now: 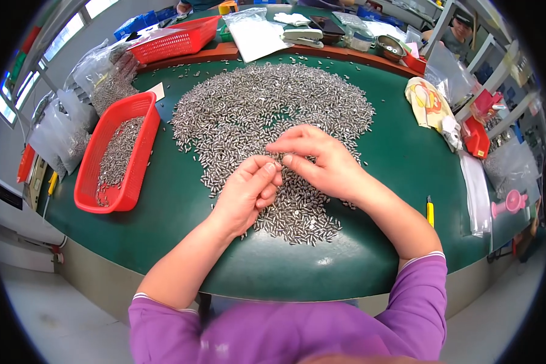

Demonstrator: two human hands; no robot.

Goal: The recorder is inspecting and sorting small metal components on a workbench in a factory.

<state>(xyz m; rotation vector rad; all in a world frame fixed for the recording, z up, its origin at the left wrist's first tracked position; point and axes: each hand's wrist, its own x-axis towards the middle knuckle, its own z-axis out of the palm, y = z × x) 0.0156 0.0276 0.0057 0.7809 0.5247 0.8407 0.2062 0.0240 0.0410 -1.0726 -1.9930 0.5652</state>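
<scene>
A wide heap of small, shiny metal pins or bullet-shaped parts (224,115) spreads over the green tabletop (397,145), narrowing toward me. Above its near part, both hands meet at their fingertips. My left hand (249,191) is closed, thumb pressed on the forefinger; whatever sits in that pinch is too small to make out. Just to its right, my right hand (324,159) reaches over with fingers stretched and a gap between thumb and forefinger. Its thumb tip is close to the left fingertips. More metal parts (120,148) lie in a red plastic basket (138,179) at the left.
Clear bags of parts (57,133) stand beyond the basket. A yellow cutter (430,212) lies right of my right forearm. A reddish-brown ledge (346,53) crosses the back, with another red basket (185,39). A patterned cloth (428,100) lies at right. Another person (458,37) is far right.
</scene>
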